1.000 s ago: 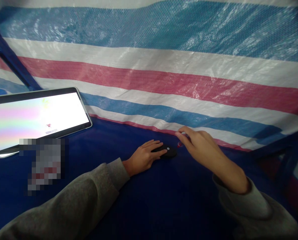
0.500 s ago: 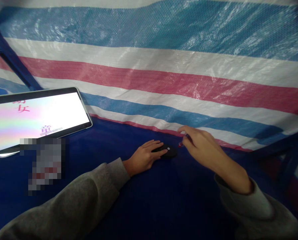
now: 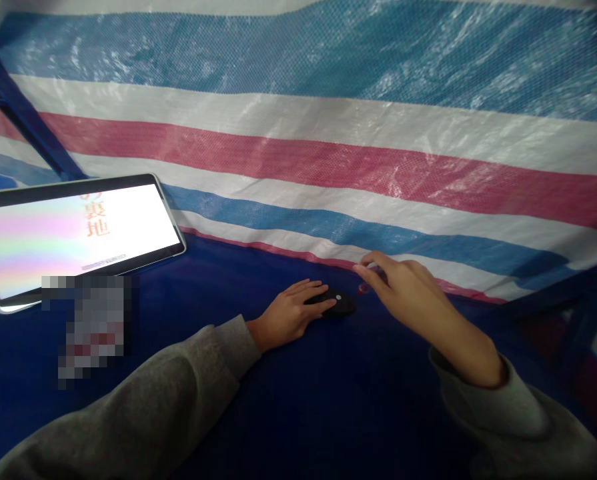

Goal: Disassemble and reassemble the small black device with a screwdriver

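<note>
My left hand (image 3: 291,311) lies over the near end of a black computer mouse (image 3: 345,303), its fingers stretched across the top and holding it against the blue surface. A pale round spot shows on the mouse beyond my fingertips. Just right of the mouse, my right hand (image 3: 403,290) is raised a little, with thumb and index fingertip brought together. A small, thin, partly see-through stick with a red end (image 3: 363,289) shows behind the thumb, inside this hand. Its exact kind is hidden by the fingers, and anything in the pinch itself is too small to make out.
A tablet with a lit screen (image 3: 128,220) leans at the left. In front of it lies a blurred-out item (image 3: 98,320). Striped plastic sheeting (image 3: 298,157) hangs behind the blue surface (image 3: 288,413). Blue frame bars (image 3: 33,127) stand at both sides.
My right thumb has moved up and left to meet the index fingertip. The left hand and the mouse have not moved. The tablet's picture has changed.
</note>
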Motion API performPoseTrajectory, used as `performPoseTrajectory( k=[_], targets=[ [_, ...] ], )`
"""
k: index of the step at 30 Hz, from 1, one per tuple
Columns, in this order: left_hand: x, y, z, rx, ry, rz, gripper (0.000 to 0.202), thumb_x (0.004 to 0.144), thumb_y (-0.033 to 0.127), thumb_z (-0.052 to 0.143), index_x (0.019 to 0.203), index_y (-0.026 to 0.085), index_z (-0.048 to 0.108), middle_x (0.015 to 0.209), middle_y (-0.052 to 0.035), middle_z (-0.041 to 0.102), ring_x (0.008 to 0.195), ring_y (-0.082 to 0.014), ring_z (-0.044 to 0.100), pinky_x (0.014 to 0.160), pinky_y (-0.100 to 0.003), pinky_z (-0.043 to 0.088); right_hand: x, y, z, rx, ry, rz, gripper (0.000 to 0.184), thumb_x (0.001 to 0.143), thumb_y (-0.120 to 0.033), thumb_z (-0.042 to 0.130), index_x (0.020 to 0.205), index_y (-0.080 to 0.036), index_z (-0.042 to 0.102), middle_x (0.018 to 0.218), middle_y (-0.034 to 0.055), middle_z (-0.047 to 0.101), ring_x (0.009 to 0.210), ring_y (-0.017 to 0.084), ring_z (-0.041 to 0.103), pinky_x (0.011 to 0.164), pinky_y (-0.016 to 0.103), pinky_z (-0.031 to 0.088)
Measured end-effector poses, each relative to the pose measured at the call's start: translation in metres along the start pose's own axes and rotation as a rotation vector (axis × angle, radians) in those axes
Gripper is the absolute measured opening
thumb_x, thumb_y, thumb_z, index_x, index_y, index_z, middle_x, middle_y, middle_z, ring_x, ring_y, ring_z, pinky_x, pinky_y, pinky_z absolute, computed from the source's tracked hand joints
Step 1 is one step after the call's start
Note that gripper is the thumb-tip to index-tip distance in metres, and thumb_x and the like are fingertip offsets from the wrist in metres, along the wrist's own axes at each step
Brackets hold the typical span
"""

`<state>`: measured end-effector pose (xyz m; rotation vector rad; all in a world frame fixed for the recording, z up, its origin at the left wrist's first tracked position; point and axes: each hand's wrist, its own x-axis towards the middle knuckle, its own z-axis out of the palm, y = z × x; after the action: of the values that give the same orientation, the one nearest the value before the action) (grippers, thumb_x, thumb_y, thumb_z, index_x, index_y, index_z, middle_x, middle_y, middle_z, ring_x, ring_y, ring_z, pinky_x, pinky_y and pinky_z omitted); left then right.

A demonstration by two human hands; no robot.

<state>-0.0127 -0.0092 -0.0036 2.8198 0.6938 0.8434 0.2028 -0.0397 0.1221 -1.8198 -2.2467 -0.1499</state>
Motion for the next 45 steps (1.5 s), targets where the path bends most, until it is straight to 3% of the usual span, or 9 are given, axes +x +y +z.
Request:
performPoseTrajectory(
  k=[6,10,15,20,25,29,34,38,45],
  targets=[
    [0.0002,0.0001,0.0000,-0.006,0.000,-0.009,0.037,0.096,0.023,0.046,0.132,0.025,0.052,0.138,-0.0091,0.052,0.132,-0.0226,0.046,0.110,-0.046,0.038,0.0001,0.0011,0.0003,0.049,0.026,-0.045,0.026,0.092,-0.026,0.040,0.109,-0.021,0.059,0.081,0.0039,0.072,0.075,0.022,0.068,0.068,0.030,0.042],
    [0.0004,-0.0001,-0.0002,-0.007,0.004,-0.004,0.037,0.097,0.024,0.046,0.133,0.025,0.052,0.139,-0.0088,0.052,0.132,-0.0229,0.045,0.110,-0.048,0.039,0.0001,-0.0001,0.0006,0.032,0.000,-0.007,0.030,0.095,-0.038,0.037,0.105,-0.022,0.060,0.073,0.0028,0.071,0.069,0.024,0.068,0.064,0.032,0.042],
    [-0.0001,-0.0002,-0.0002,-0.004,0.002,-0.010,0.037,0.097,0.024,0.046,0.133,0.025,0.052,0.139,-0.0095,0.052,0.132,-0.0224,0.045,0.111,-0.046,0.038,0.0004,0.0001,0.0014,0.078,0.028,-0.070,0.024,0.092,-0.027,0.042,0.108,-0.021,0.059,0.087,0.0052,0.072,0.080,0.022,0.068,0.071,0.031,0.043],
    [0.0003,0.0007,-0.0005,-0.001,0.001,-0.007,0.037,0.096,0.023,0.046,0.133,0.025,0.052,0.138,-0.0095,0.052,0.132,-0.0230,0.045,0.110,-0.047,0.039,0.0002,-0.0012,0.0005,0.036,0.003,-0.014,0.029,0.095,-0.039,0.038,0.103,-0.023,0.060,0.073,0.0027,0.070,0.070,0.023,0.068,0.064,0.030,0.040],
    [0.0007,0.0007,-0.0011,-0.001,0.001,-0.009,0.036,0.096,0.023,0.046,0.132,0.025,0.053,0.138,-0.0096,0.052,0.132,-0.0230,0.046,0.110,-0.047,0.039,-0.0001,-0.0015,-0.0014,0.014,0.002,-0.015,0.021,0.090,-0.024,0.043,0.101,-0.023,0.060,0.079,0.0030,0.072,0.074,0.022,0.068,0.066,0.030,0.040],
    [0.0008,0.0007,-0.0014,0.005,-0.001,-0.001,0.036,0.096,0.023,0.046,0.132,0.024,0.054,0.138,-0.0100,0.052,0.132,-0.0233,0.046,0.110,-0.047,0.039,0.0001,-0.0013,-0.0014,-0.019,-0.008,0.008,0.030,0.095,-0.037,0.036,0.098,-0.022,0.062,0.073,0.0044,0.071,0.069,0.023,0.068,0.064,0.031,0.039],
    [0.0011,0.0013,-0.0021,-0.007,0.002,-0.011,0.036,0.097,0.024,0.046,0.132,0.025,0.053,0.138,-0.0091,0.053,0.131,-0.0227,0.046,0.110,-0.047,0.039,0.0001,-0.0004,-0.0002,0.026,0.037,-0.053,0.024,0.092,-0.028,0.042,0.105,-0.021,0.061,0.083,0.0044,0.073,0.076,0.022,0.068,0.067,0.030,0.041],
    [0.0010,0.0014,-0.0023,0.003,-0.005,-0.001,0.037,0.096,0.023,0.046,0.133,0.025,0.052,0.138,-0.0088,0.052,0.132,-0.0232,0.045,0.110,-0.048,0.039,-0.0001,-0.0014,0.0000,0.017,0.013,-0.019,0.029,0.094,-0.039,0.039,0.101,-0.023,0.062,0.075,0.0032,0.072,0.069,0.022,0.068,0.062,0.030,0.040],
    [0.0005,0.0006,-0.0014,0.013,-0.008,-0.002,0.037,0.096,0.024,0.046,0.133,0.026,0.051,0.139,-0.0084,0.051,0.133,-0.0236,0.044,0.110,-0.047,0.038,-0.0002,-0.0006,-0.0002,-0.001,0.025,-0.055,0.023,0.091,-0.027,0.043,0.104,-0.021,0.061,0.076,0.0030,0.072,0.069,0.021,0.067,0.064,0.029,0.039]
  ],
)
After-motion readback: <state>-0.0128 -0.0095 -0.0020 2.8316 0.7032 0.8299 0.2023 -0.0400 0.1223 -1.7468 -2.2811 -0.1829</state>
